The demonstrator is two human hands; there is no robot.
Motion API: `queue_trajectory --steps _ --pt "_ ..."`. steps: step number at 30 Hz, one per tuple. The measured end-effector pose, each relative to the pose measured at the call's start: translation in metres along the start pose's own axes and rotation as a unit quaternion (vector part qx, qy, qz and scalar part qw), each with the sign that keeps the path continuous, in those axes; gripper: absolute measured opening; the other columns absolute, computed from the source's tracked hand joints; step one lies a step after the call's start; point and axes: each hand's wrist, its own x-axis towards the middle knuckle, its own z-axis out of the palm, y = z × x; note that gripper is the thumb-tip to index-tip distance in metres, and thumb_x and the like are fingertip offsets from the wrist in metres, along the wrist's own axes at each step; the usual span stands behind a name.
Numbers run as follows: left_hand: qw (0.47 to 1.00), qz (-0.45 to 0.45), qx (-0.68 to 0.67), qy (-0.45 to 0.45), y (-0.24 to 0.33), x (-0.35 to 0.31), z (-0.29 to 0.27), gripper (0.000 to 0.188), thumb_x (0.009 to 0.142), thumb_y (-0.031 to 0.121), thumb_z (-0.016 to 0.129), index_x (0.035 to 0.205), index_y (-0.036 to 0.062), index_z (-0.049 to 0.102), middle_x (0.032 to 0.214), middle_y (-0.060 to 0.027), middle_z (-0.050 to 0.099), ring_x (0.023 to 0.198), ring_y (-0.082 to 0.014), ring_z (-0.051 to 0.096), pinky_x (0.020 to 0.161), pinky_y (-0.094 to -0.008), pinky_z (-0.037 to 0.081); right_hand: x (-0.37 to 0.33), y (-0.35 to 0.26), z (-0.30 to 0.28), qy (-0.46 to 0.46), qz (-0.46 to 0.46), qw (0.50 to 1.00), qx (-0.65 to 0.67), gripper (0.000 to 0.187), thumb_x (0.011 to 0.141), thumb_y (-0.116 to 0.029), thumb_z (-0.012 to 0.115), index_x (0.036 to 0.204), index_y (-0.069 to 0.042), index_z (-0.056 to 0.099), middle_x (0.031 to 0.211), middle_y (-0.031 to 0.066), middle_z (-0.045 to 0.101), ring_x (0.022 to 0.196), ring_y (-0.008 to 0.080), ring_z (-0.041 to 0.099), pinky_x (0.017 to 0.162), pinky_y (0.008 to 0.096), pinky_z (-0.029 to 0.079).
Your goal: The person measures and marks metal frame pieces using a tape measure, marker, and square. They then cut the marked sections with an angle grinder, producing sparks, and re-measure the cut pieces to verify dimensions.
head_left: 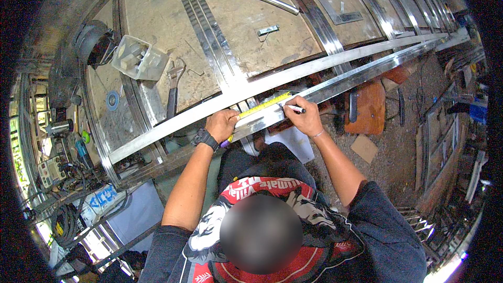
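My left hand [222, 126] is closed on a tape measure. Its yellow blade [266, 104] is drawn out to the right along a shiny metal bar [367, 67]. Between the fingers of my right hand [305, 118] is a marker pen [295, 108], black and white, close to the blade's far end. Part of the tape measure's purple and yellow case [227, 141] shows under my left hand; the rest is hidden. A second long pale metal bar [173, 126] lies just beyond, crossing the bench at a slant.
On the bench are a hammer [270, 1], a metal square [348, 18], an adjustable wrench [173, 89], a plastic tub [155, 64] of small parts and a blue tape roll [112, 100]. A wooden stool [365, 106] stands right of my legs. Cables [65, 221] hang at left.
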Motion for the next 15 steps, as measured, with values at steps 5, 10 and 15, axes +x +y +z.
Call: queue_trajectory --steps 5,10,15 --pt "1.000 0.000 -0.006 -0.002 -0.0025 0.0002 0.0015 0.027 0.096 0.027 0.064 0.112 0.0109 0.077 0.109 -0.0137 0.075 0.100 -0.0332 0.072 0.091 -0.0421 0.055 0.0004 0.0038 0.0010 -0.007 -0.002 1.000 -0.008 0.013 0.086 -0.012 0.074 0.088 -0.001 0.068 0.081 0.0167 0.071 0.074 0.0278 0.073 0.070 0.0372 0.056" --pt "1.000 -0.014 -0.017 -0.005 -0.0009 0.0000 0.0009 0.027 0.095 0.027 0.064 0.113 0.0113 0.077 0.110 -0.0131 0.075 0.100 -0.0330 0.072 0.092 -0.0416 0.055 0.0010 0.0024 0.0006 -0.008 -0.006 1.000 -0.014 0.013 0.086 -0.013 0.074 0.088 -0.001 0.068 0.080 0.0167 0.071 0.073 0.0270 0.073 0.069 0.0368 0.056" --pt "1.000 0.001 0.001 0.011 -0.0027 0.0009 0.0036 0.026 0.095 0.027 0.064 0.112 0.0119 0.078 0.110 -0.0123 0.076 0.101 -0.0326 0.072 0.092 -0.0417 0.055 0.0011 0.0038 0.0012 -0.003 -0.011 1.000 -0.019 0.014 0.086 -0.013 0.074 0.088 -0.002 0.067 0.079 0.0164 0.071 0.071 0.0262 0.073 0.067 0.0365 0.056"
